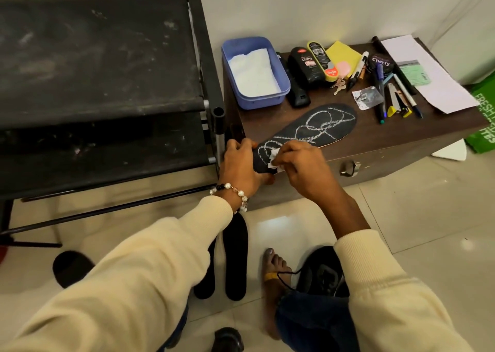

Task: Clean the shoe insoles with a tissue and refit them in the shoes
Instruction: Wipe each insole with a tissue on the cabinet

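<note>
Cream sleeves filled the foreground, both arms reaching to the near edge of the brown chest (380,148), where the patterned insole (316,126) lay flat with its heel overhanging toward the person. Her left hand (238,164) gripped that heel end, fingers curled round its edge, while the right hand (302,169) pinched a crumpled tissue (355,161) against the surface just beside it. Wiping well probably called for firm strokes from heel toward toe, the left hand pinning the insole so it did not slide off. Two more dark insoles (235,255) lay on the floor below, near a black shoe (324,274); whether it held an insole could not be told. Farther back sat a blue tub (284,89) of tissues, polish bottles (305,65) and pens (399,94).
</note>
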`<action>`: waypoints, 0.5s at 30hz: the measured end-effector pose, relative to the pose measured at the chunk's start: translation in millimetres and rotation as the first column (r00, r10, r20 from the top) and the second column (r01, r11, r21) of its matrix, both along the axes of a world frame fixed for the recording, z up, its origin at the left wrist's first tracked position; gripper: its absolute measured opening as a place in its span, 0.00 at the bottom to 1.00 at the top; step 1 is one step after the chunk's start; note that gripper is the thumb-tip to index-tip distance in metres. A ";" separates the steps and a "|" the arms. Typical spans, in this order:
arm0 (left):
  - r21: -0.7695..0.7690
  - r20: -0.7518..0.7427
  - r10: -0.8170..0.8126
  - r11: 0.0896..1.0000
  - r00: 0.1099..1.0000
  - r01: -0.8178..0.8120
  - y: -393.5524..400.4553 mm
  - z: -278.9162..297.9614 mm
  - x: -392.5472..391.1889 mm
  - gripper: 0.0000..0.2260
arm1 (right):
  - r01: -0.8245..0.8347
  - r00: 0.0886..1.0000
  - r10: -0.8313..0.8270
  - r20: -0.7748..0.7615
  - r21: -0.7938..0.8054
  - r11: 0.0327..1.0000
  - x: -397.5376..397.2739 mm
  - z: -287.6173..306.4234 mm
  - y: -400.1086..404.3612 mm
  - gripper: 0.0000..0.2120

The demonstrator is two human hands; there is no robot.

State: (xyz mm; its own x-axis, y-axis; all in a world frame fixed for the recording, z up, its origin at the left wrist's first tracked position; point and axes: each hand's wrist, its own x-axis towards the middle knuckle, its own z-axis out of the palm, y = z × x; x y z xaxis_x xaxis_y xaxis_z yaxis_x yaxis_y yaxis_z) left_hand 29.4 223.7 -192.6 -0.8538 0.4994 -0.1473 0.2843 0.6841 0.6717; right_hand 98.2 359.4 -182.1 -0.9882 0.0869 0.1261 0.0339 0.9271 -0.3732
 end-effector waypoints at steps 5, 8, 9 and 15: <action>0.027 0.030 -0.002 1.000 1.000 0.002 -0.6 -2.3 -0.4 0.35 | -0.142 0.987 0.143 0.071 -0.027 0.990 0.6 8.8 -10.0 0.12; 0.044 0.048 -0.008 0.999 0.999 0.006 -2.9 -4.9 -0.3 0.36 | -0.143 0.988 0.143 0.051 -0.013 0.990 1.8 8.1 -3.0 0.12; 0.053 0.052 -0.007 0.999 0.999 0.004 -4.0 -5.8 -0.3 0.36 | -0.107 0.994 0.107 0.028 0.003 0.994 1.2 5.4 -1.2 0.11; 0.107 0.034 0.029 0.994 0.999 -0.032 -5.2 -16.1 1.5 0.28 | -0.228 0.973 0.228 -0.014 0.016 0.974 -10.3 9.1 -28.0 0.11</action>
